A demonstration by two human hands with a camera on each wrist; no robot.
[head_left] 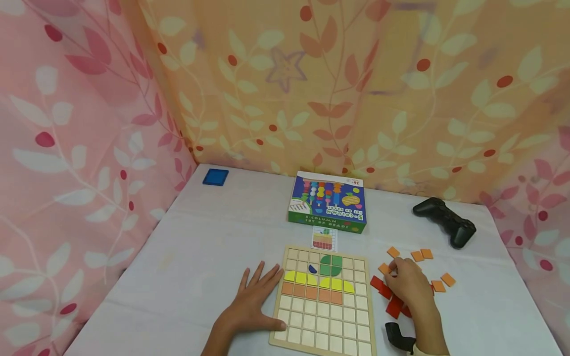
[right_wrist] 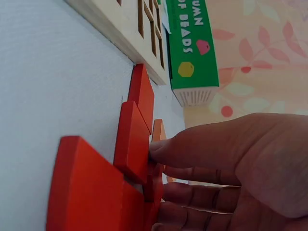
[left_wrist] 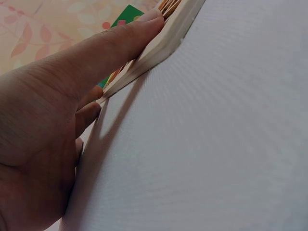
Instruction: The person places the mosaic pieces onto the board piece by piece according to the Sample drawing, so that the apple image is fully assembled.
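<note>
A wooden grid board (head_left: 322,324) lies on the table, with a row of orange square tiles (head_left: 311,292), yellow rounded pieces (head_left: 337,284), green quarter-round pieces (head_left: 330,271) and one dark blue piece (head_left: 312,269) in its cells. My left hand (head_left: 251,304) spreads its fingers along the board's left side, the thumb resting on the edge. To the right of the board, my right hand (head_left: 409,282) reaches down among loose tiles. Its fingertips are at an orange tile (head_left: 384,268); whether they pinch it is hidden. Red tiles (right_wrist: 86,187) lie under and beside this hand.
Several loose orange tiles (head_left: 438,286) lie around the right hand. A pattern card (head_left: 324,239) sits between the board and a bead-set box (head_left: 327,202). A black game controller (head_left: 445,222) is at the back right, a blue square (head_left: 215,177) at the back left.
</note>
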